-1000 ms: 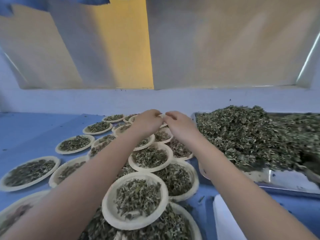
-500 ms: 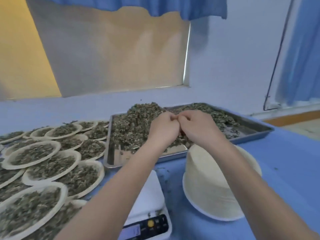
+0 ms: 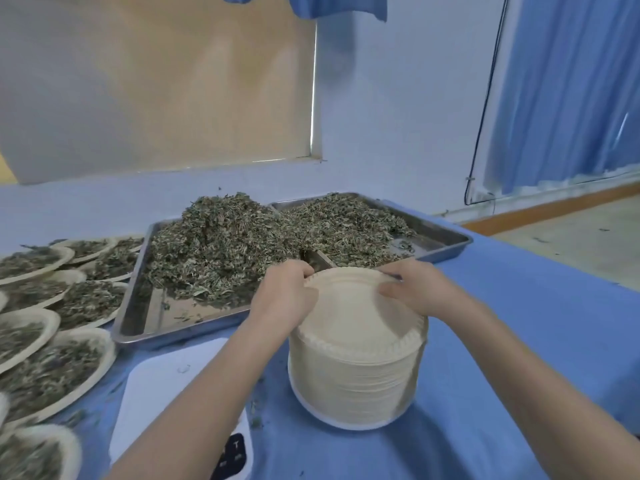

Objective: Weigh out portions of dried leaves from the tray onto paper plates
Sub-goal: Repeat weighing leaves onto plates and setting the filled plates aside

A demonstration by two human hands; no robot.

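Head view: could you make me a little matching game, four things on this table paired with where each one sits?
Things:
1. tray
2. plate stack
3. scale
4. filled plates

Places:
A. under both hands, right of the scale
B. far left, spread over the blue cloth
C. behind the plate stack, heaped with dried leaves
D. front, below the tray's near edge, nothing on it

Pairs: 1-C, 2-A, 3-D, 4-B
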